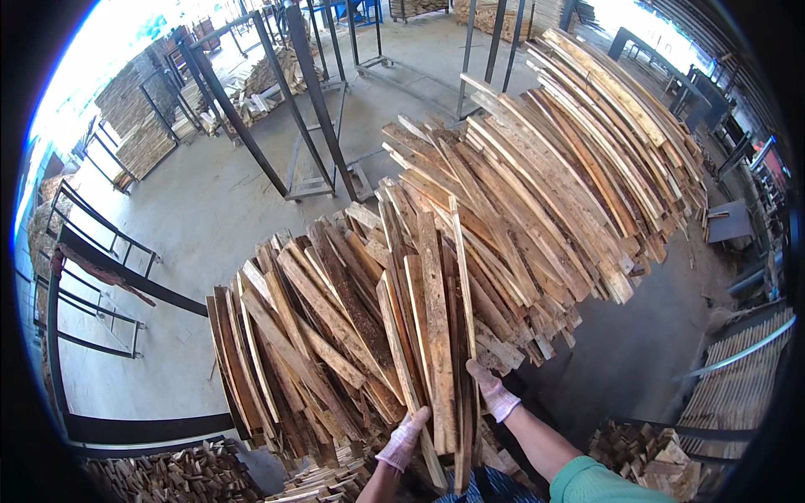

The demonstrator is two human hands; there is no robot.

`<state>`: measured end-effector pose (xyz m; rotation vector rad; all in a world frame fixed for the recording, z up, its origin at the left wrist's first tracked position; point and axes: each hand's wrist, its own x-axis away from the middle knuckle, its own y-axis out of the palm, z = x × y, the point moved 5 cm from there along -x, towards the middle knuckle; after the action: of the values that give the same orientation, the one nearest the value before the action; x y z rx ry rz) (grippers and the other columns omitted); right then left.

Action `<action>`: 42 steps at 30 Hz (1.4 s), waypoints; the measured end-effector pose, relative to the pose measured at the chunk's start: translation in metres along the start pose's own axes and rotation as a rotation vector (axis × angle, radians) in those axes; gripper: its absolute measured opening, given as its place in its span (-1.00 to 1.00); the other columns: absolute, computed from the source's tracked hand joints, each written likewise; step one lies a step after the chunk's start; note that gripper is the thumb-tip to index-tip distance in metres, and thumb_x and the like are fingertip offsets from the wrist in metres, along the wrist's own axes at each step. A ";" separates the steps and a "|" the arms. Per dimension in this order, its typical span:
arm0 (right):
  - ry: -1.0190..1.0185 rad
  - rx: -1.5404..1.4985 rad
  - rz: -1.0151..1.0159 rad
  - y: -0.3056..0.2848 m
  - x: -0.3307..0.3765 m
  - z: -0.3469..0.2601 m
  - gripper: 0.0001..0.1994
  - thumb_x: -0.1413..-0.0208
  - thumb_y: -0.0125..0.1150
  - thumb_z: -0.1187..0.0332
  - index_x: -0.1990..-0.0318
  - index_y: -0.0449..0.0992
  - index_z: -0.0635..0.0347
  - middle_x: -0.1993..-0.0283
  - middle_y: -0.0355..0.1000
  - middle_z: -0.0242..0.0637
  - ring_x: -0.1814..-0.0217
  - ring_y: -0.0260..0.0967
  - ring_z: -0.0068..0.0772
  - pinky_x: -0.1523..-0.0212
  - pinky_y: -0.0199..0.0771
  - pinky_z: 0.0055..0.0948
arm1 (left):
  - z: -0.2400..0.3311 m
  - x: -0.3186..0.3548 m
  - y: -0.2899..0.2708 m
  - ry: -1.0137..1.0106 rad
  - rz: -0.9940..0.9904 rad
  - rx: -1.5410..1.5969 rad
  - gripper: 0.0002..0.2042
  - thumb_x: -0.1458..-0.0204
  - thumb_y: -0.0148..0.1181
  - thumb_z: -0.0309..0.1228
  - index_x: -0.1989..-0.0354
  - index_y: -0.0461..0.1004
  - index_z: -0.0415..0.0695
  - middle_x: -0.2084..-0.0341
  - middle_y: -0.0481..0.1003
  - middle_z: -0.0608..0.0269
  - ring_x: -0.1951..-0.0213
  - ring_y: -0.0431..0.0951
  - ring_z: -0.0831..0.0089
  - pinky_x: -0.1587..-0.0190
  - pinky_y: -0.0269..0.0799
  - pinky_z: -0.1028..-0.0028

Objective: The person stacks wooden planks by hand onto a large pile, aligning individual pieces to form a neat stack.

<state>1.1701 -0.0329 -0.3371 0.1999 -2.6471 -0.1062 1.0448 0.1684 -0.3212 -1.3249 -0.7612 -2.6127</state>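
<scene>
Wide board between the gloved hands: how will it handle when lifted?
The wide board looks like sawn wood, so probably stiff. Its rough-looking, dark-mottled face suggests little slip. Being long, it may tip if lifted only by its near end.

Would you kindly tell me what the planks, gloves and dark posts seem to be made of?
Planks: rough, unfinished wood, showing grain and dark patches.
Gloves: probably knitted fabric, soft-looking and pale pink.
Dark posts: likely metal, perhaps painted, being slim and straight-edged.
</scene>
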 end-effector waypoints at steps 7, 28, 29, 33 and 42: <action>0.207 -1.228 -0.864 0.026 0.025 -0.014 -0.45 -0.44 -0.27 0.31 -0.46 -0.07 0.45 -0.57 -0.10 -0.06 -0.61 -0.13 -0.27 -0.47 0.13 -0.47 | 0.003 0.010 0.002 0.191 0.101 -0.120 -0.16 -0.14 0.30 -0.01 -0.42 0.03 -0.26 -0.13 0.42 0.11 -0.11 0.40 0.35 -0.21 0.32 0.34; 0.148 -0.212 -0.162 0.131 0.173 -0.069 -0.30 -0.12 0.23 -0.18 -0.21 0.41 0.22 -0.07 0.47 -0.26 -0.05 0.43 -0.31 -0.12 0.45 -0.31 | -0.027 0.227 -0.029 0.635 0.274 -0.060 0.00 0.08 0.50 -0.32 -0.44 -0.13 -0.11 -0.08 0.40 0.08 -0.02 0.46 0.34 -0.15 0.41 0.34; 0.059 -0.139 -0.154 0.141 0.191 -0.088 -0.25 -0.12 0.24 -0.17 -0.29 0.34 0.24 -0.15 0.42 -0.23 -0.14 0.37 -0.26 -0.20 0.38 -0.31 | -0.032 0.248 -0.027 0.571 0.321 0.002 -0.01 0.08 0.49 -0.31 -0.45 -0.11 -0.10 -0.07 0.38 0.10 -0.01 0.45 0.36 -0.09 0.44 0.36; -0.257 0.073 -0.219 0.113 0.156 -0.058 -0.40 -0.30 0.06 -0.07 -0.29 0.35 0.21 -0.21 0.36 -0.31 -0.22 0.30 -0.34 -0.24 0.34 -0.37 | -0.052 0.338 -0.006 0.789 0.464 -0.060 0.07 0.11 0.48 -0.38 -0.51 -0.19 -0.06 -0.15 0.34 0.12 -0.13 0.36 0.34 -0.20 0.34 0.32; 0.088 0.054 -1.211 0.331 0.444 -0.117 -0.38 -0.32 0.01 -0.07 -0.30 0.35 0.28 -0.20 0.43 -0.20 -0.16 0.41 -0.30 -0.25 0.37 -0.31 | -0.165 0.534 -0.027 1.340 0.761 0.571 0.24 0.12 0.54 -0.40 -0.51 -0.49 0.05 -0.27 0.22 0.03 -0.26 0.29 0.21 -0.32 0.25 0.22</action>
<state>0.7959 0.2181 0.0062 1.7159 -2.0641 -0.3915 0.5900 0.1765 0.0048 0.3406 -0.4832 -1.7780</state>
